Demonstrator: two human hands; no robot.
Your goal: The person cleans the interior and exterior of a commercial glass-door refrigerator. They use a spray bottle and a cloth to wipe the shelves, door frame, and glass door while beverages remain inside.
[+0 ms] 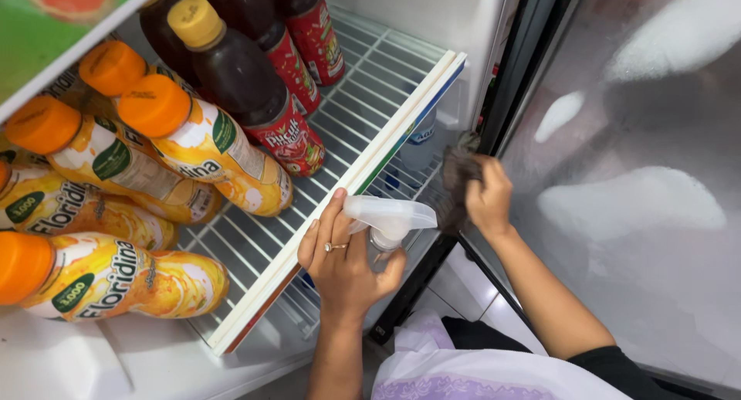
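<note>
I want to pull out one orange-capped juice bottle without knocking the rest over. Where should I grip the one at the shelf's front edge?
Grip the juice bottle around its labelled body, coming from the open wire shelf side. It leans, other bottles crowd its far side, and the bare shelf leaves a hand room.

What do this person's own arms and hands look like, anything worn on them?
Both forearms are bare. The left hand wears a thin ring with a small stone on one finger; no watch or bracelet shows. The right hand wears nothing visible, and a black sleeve begins near the upper arm. No gloves on either hand.
</note>
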